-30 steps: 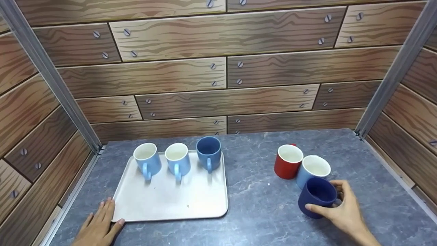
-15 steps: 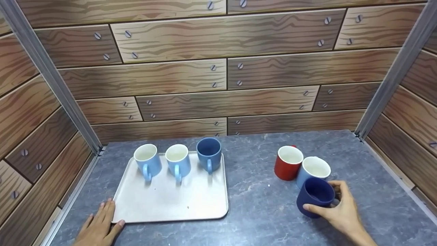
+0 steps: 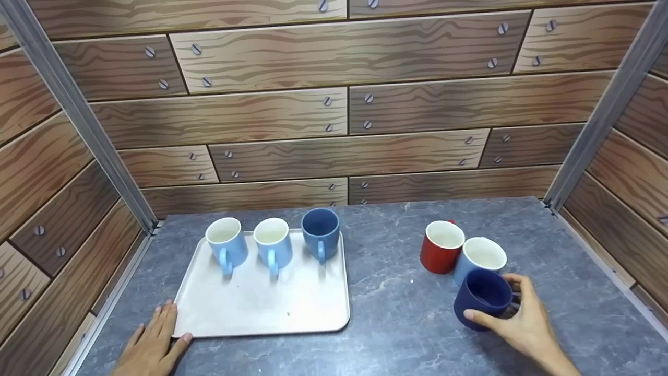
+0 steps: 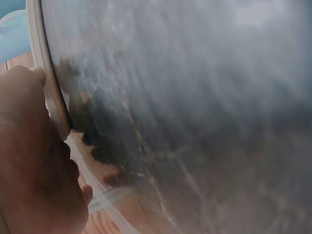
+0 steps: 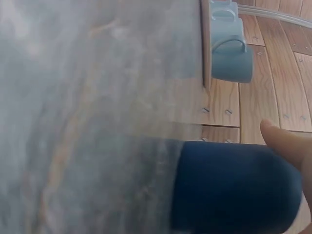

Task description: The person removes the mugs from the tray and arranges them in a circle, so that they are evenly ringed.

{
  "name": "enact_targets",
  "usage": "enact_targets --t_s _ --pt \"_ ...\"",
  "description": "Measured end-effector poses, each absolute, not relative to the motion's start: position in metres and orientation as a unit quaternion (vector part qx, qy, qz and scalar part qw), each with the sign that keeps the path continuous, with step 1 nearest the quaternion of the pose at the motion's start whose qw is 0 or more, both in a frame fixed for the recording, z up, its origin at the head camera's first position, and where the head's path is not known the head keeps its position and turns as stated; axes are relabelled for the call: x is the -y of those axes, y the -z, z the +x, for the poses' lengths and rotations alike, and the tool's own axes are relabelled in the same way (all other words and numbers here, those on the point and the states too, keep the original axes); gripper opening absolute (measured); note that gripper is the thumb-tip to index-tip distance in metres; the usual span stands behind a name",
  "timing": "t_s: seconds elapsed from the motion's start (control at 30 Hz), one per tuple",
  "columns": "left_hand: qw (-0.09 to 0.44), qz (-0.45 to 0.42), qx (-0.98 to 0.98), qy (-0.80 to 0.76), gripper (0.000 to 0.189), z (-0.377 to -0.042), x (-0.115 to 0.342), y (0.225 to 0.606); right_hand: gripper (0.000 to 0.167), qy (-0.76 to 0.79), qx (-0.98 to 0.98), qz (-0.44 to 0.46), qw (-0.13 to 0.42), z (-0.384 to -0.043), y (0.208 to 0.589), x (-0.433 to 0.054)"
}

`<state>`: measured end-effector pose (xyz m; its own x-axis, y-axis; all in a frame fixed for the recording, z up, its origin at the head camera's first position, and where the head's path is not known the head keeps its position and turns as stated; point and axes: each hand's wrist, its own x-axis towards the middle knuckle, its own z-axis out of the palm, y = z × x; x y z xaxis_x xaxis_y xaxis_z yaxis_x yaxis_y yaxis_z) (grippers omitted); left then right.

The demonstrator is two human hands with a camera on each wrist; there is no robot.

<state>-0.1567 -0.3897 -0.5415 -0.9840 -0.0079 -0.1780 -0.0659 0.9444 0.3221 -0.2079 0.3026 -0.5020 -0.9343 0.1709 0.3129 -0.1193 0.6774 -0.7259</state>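
Navy mug (image 3: pixel 481 303), finger-pinched in your right hand (image 3: pixel 527 324), could jostle the light-blue mug (image 3: pixel 482 256) if pushed rearward; your left hand (image 3: pixel 148 344), fingers straight, touches the tray (image 3: pixel 255 316).

The left hand (image 3: pixel 151 345) lies palm down, its fingers (image 3: pixel 168 317) straight and slightly parted, pointing away from the person and a little rightward, while the left thumb (image 3: pixel 180 345) stands apart, angled out to the right. The right hand (image 3: pixel 527 324) is bent in a grip: the right thumb (image 3: pixel 482 318) reaches left on the near side, the other fingers curl on the far side, partly hidden, and the right forearm (image 3: pixel 559 363) slants in from the lower right.
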Motion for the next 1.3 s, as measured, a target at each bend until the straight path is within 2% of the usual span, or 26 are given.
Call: enact_targets --t_s 0.3,0.53,0.9,1.0,1.3 --pt "0.06 -0.009 -0.984 -0.165 0.098 -0.156 0.391 0.543 0.088 -0.387 0.889 -0.003 0.243 -0.204 0.47 -0.298" --pt "0.049 -0.006 -0.984 -0.169 0.096 -0.156 0.388 0.544 0.076 -0.413 0.862 0.06 0.288 -0.211 0.44 -0.275" --pt "0.062 -0.01 -0.985 -0.161 0.097 -0.156 0.391 0.543 0.059 -0.457 0.841 0.145 0.252 -0.228 0.426 -0.231" --pt "0.051 -0.004 -0.985 -0.165 0.095 -0.158 0.39 0.542 0.06 -0.464 0.838 0.162 0.236 -0.232 0.422 -0.221" --pt "0.061 -0.005 -0.985 -0.162 0.098 -0.158 0.39 0.539 0.06 -0.485 0.836 0.183 0.179 -0.241 0.423 -0.192"
